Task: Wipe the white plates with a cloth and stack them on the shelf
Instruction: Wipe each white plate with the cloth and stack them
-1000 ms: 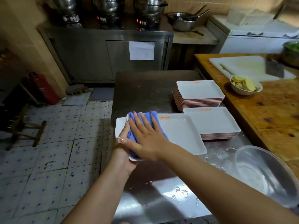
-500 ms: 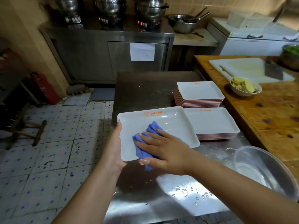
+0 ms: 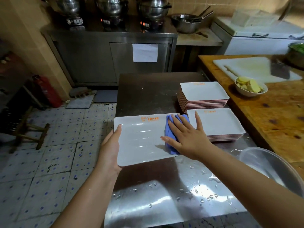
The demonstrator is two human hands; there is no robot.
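Note:
A white rectangular plate point(image 3: 139, 139) with an orange logo is held above the steel table point(image 3: 148, 92). My left hand point(image 3: 110, 148) grips its left edge, thumb on top. With straight, spread fingers, my right hand point(image 3: 187, 137) presses a blue cloth point(image 3: 169, 129) flat onto the plate's right end. Wet streaks shine on the plate's middle. Two stacks of white plates stand to the right: a near stack point(image 3: 217, 124) and a taller far stack point(image 3: 204, 94).
A clear plastic bowl point(image 3: 269, 167) sits at the table's right front, with water drops nearby. A wooden counter point(image 3: 279, 116) on the right bears a bowl of slices point(image 3: 250, 86), a cutting board point(image 3: 250, 66) and a cleaver. Pots stand on a steel cabinet behind. Tiled floor lies left.
My right hand has swept the cloth from the plate's left end, past its near middle, to its right end. The plate has turned level and shifted a little.

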